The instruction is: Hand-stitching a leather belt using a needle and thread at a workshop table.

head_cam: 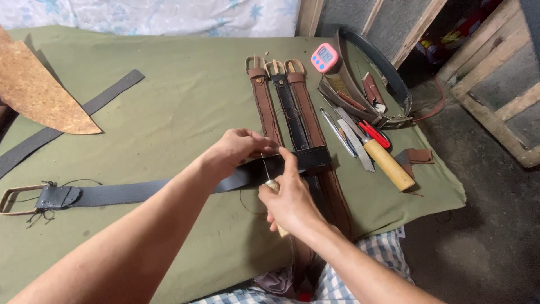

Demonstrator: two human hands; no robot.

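A long dark grey leather belt [124, 192] lies across the green cloth, its brass buckle [14, 198] at the left edge. My left hand [236, 149] presses down on the belt near its right end. My right hand [289, 197] grips an awl [269, 179] with a pale wooden handle, its thin metal point standing against the belt just beside my left fingers. Dark thread trails from the belt near the buckle and below my hands.
Three finished belts, two brown and one black [288, 107], lie lengthwise beyond my hands. To the right are a wooden-handled tool [388, 164], red-handled pliers [376, 135], metal blades, a pink timer [325, 57], a coiled belt [388, 73]. A tan leather sheet [39, 90] and grey strap [73, 115] lie left.
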